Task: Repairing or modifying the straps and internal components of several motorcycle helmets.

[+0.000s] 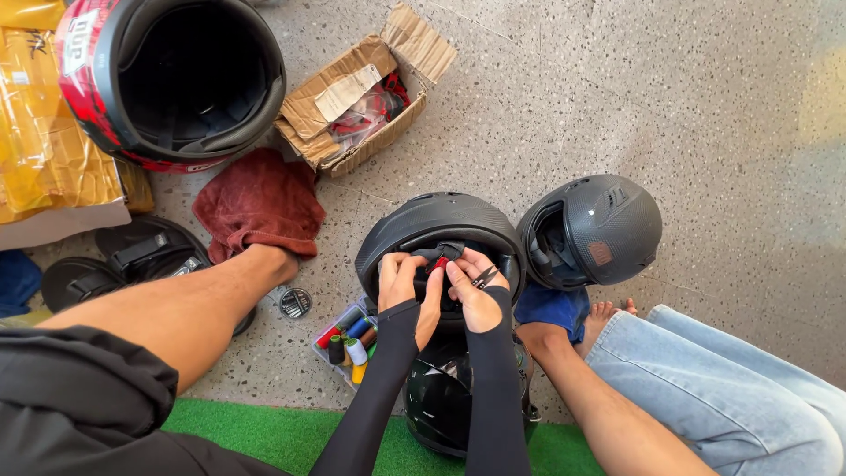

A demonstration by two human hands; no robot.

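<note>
I see a matte black, carbon-patterned motorcycle helmet [441, 231] upside down on the speckled floor, between my legs (a second dark grey helmet [592, 231] sits just beside it). Both forearms, in black sleeves, reach forward side by side. My left hand [401, 282] pinches the black inner lining [443, 252]; my right hand [473, 286] curls around small metal snips [484, 278], fingertips on the lining.

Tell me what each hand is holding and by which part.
Both the left hand and right hand pinch the dark inner strap of the black helmet; right hand also holds small snips.
</note>
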